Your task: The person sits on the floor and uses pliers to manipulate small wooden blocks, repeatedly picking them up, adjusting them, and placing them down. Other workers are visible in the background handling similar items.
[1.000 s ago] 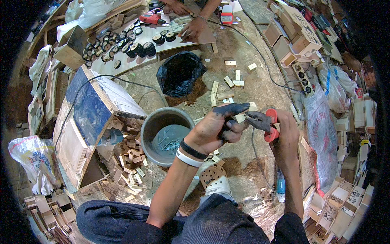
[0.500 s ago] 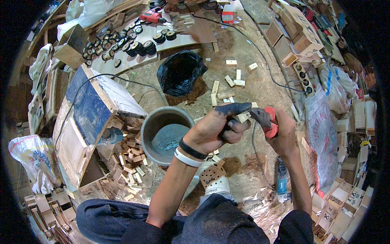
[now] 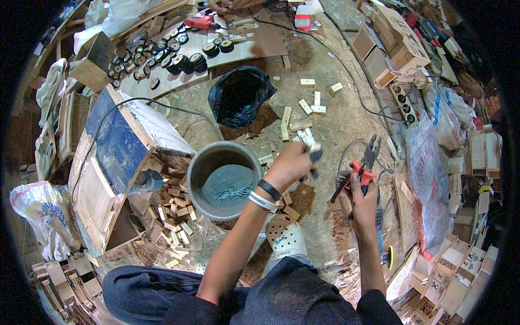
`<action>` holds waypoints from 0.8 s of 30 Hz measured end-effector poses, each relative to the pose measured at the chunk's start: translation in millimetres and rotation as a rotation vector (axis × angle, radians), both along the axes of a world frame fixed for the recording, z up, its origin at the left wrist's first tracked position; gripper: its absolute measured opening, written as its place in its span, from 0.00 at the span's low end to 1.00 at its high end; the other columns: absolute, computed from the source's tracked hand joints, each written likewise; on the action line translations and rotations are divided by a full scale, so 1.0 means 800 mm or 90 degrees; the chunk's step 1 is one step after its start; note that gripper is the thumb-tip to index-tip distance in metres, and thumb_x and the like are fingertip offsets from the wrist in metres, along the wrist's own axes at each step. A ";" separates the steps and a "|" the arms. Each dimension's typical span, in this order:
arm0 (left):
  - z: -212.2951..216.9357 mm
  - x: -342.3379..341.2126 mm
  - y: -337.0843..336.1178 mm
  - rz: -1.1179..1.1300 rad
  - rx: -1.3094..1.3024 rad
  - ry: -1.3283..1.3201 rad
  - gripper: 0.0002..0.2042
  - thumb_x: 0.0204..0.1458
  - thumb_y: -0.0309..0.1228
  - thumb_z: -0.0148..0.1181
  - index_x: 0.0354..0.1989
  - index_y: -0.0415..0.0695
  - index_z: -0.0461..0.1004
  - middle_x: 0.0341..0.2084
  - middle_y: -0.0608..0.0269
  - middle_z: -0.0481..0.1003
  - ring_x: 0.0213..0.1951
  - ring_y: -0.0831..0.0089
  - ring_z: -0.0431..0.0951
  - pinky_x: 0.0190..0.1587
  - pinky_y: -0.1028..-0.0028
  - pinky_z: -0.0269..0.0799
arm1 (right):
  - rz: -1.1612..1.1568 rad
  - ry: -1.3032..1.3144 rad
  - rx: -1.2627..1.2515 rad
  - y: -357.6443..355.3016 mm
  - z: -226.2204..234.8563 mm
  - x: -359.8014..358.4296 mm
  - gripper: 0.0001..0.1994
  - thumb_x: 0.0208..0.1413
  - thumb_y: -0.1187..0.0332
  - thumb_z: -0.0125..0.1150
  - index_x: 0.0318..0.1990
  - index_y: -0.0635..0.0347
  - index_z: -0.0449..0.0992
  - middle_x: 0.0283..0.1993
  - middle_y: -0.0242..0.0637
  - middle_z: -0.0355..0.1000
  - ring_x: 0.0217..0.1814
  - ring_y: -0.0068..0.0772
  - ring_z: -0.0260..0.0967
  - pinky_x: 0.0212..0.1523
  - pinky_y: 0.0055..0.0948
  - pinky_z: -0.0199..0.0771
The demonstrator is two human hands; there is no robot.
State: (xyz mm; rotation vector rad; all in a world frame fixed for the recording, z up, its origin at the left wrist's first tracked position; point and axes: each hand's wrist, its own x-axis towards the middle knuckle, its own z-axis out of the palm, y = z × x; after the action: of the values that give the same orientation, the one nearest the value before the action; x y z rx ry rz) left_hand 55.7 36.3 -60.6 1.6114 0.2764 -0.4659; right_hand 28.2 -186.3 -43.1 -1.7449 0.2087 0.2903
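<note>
My left hand [image 3: 292, 164], with a black and a white band on the wrist, is closed on a small pale wooden block [image 3: 314, 147]. Its fingertips look dark and partly blurred. To its right, my right hand [image 3: 362, 201] grips red-handled pliers [image 3: 370, 154] with the jaws pointing up and the handles spread; they stand apart from the block. A round grey bucket [image 3: 194, 187] sits left of my left forearm, with thin metal nails or wire pieces [image 3: 232, 190] on its bottom. Loose drilled wooden blocks [image 3: 307, 83] lie on the floor beyond my hands.
A black plastic bag [image 3: 223, 103] stands open beyond the bucket. Many black-rimmed discs [image 3: 187, 64] and a red power tool [image 3: 200, 22] lie on a board near another person's hands [image 3: 230, 5]. Wooden offcuts [image 3: 176, 214] are piled left; a cable [image 3: 346, 65] crosses the floor.
The pliers have come away from the block and turned upright, their handles now spread. My right hand has dropped lower; my left hand has drawn slightly down, still holding the block.
</note>
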 end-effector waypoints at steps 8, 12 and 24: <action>-0.053 0.011 -0.010 0.130 -0.059 -0.088 0.22 0.63 0.49 0.58 0.42 0.38 0.78 0.25 0.63 0.78 0.25 0.74 0.75 0.27 0.72 0.68 | -0.048 0.084 0.029 -0.033 -0.017 -0.043 0.16 0.70 0.63 0.57 0.61 0.56 0.69 0.46 0.31 0.74 0.44 0.21 0.72 0.45 0.26 0.71; -0.035 0.013 -0.003 0.121 -0.453 -0.037 0.17 0.67 0.48 0.54 0.43 0.45 0.75 0.25 0.71 0.74 0.25 0.81 0.72 0.27 0.77 0.66 | -0.068 0.002 -0.052 -0.031 -0.025 -0.052 0.15 0.68 0.58 0.59 0.45 0.63 0.78 0.34 0.30 0.75 0.35 0.22 0.70 0.38 0.27 0.69; -0.047 0.048 0.007 0.178 -0.137 -0.157 0.15 0.61 0.38 0.61 0.44 0.36 0.79 0.34 0.60 0.82 0.34 0.71 0.79 0.38 0.70 0.73 | -0.102 0.106 0.131 -0.001 0.005 -0.044 0.16 0.69 0.65 0.57 0.60 0.59 0.69 0.46 0.31 0.74 0.46 0.24 0.74 0.49 0.31 0.76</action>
State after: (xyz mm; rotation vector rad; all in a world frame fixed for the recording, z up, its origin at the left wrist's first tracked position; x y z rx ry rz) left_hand 94.2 41.8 -98.1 1.3766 0.2511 -0.0769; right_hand -6.9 -187.4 -39.2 -1.4916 0.4217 0.3283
